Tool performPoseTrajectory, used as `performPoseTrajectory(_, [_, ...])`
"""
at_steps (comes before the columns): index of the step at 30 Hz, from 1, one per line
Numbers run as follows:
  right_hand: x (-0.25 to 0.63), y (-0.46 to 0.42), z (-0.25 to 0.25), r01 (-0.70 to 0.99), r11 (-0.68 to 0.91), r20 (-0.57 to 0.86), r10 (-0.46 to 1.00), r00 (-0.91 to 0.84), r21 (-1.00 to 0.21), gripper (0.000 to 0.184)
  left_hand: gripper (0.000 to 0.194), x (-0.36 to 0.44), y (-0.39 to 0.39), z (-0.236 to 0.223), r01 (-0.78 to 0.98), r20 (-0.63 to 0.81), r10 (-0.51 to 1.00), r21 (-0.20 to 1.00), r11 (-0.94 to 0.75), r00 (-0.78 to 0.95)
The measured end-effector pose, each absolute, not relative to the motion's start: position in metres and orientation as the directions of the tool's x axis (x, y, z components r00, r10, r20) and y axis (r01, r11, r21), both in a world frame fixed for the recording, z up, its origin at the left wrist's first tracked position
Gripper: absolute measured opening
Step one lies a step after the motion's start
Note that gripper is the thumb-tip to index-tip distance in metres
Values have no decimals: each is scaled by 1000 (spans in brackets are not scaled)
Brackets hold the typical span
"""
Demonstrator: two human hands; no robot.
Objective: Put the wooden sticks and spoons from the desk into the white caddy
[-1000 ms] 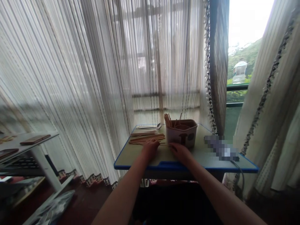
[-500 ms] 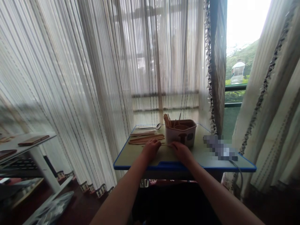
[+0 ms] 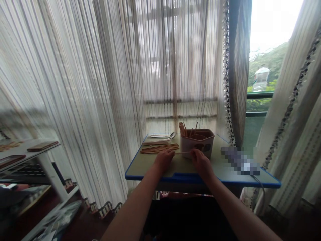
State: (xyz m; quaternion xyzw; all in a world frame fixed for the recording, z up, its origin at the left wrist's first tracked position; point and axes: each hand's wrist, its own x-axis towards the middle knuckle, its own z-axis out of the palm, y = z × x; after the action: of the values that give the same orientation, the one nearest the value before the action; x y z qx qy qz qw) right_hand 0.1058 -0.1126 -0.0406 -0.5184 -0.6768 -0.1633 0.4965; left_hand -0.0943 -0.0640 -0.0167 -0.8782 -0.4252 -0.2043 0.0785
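A thin wooden chopstick (image 3: 182, 153) stretches between my two hands just in front of the utensil box (image 3: 187, 146). Its left end runs under the fingers of my left hand (image 3: 165, 160), which are closed around it low over the desk. My right hand (image 3: 202, 162) pinches the right end, slightly raised, close to the box's front wall. Beyond my left hand lies a row of loose chopsticks (image 3: 160, 148) on the desk. The box is pale with a brown rim and a dark printed picture; several chopsticks (image 3: 181, 127) stand in its left part.
Lighter sticks (image 3: 155, 143) and a metal slotted ladle (image 3: 172, 135) lie at the back left of the blue-edged desk (image 3: 147, 167). A blurred power strip (image 3: 239, 160) with a cable is on the right. Curtains (image 3: 120, 83) hang behind; another table (image 3: 54, 147) stands at left.
My right hand has risen a little and moved slightly away from my left, lifting its end of the chopstick. The whole view has shifted a bit.
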Motion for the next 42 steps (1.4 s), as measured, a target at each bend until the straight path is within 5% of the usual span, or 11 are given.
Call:
performPoseTrajectory(23, [102, -119, -37, 813, 509, 869, 495, -8, -283, 20, 31, -96, -57, -23, 786, 456, 717, 57, -615, 527])
performPoseTrajectory(30, [117, -139, 30, 776, 426, 873, 363, 325, -466, 17, 50, -97, -53, -27, 826, 499, 748, 105, -554, 438])
performPoseTrajectory(35, [120, -154, 109, 890, 395, 970, 165, 176, -229, 15, 53, -98, -52, -29, 818, 488, 754, 128, -560, 440])
performPoseTrajectory(42, [125, -144, 162, 964, 259, 977, 187, -101, 50, 17, 51, -101, -51, -31, 827, 489, 762, 134, -546, 424])
